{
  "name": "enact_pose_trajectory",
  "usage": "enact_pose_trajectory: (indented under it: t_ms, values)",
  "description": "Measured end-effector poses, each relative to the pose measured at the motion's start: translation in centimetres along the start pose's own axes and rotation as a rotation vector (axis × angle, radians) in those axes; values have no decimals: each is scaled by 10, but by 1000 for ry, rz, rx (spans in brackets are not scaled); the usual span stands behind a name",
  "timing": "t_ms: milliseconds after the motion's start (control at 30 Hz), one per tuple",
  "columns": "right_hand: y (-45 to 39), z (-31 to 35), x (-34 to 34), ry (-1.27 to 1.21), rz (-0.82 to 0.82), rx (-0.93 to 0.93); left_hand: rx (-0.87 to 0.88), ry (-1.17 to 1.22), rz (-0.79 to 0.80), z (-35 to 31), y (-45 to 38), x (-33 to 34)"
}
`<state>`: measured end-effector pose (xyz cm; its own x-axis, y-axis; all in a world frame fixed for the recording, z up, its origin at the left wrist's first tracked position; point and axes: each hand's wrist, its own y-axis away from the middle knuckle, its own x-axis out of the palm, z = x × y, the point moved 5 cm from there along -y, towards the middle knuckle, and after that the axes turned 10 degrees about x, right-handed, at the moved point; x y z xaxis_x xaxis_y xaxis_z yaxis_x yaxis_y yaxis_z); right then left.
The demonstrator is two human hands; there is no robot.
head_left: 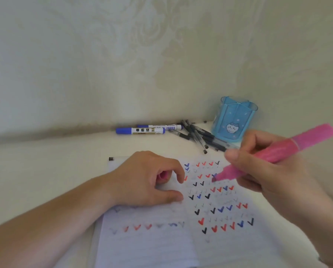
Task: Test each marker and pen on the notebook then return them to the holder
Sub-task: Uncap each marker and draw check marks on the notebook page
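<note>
The right hand [274, 171] pinches the pink marker [277, 153], tip just over the notebook [148, 246]; the left hand [146, 180] holds its cap [161, 176]. Next: mark, recap, return to the far-right holder [233, 120].

Left hand [150, 178] palm-down, fingers curled round something pink; right hand [268, 167] raised at right, thumb and fingers pinched together, forearms bare
</note>
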<state>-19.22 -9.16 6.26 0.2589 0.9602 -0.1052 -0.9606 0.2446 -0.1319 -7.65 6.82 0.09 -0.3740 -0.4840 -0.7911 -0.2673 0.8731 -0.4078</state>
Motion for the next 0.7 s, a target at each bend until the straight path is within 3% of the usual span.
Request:
enact_pose_trajectory:
  t_ms: [100, 267, 467, 700]
  values:
    - [24, -30, 2, 61, 21, 140, -19, -23, 86, 2, 0, 1]
    - [36, -58, -5, 140, -28, 178, -19, 84, 105, 4, -2, 4]
    - [37, -57, -1, 353, -32, 111, -5, 124, 93, 3, -3, 3]
    - [37, -57, 2, 378, 29, 76, 2, 143, 97, 3, -3, 3]
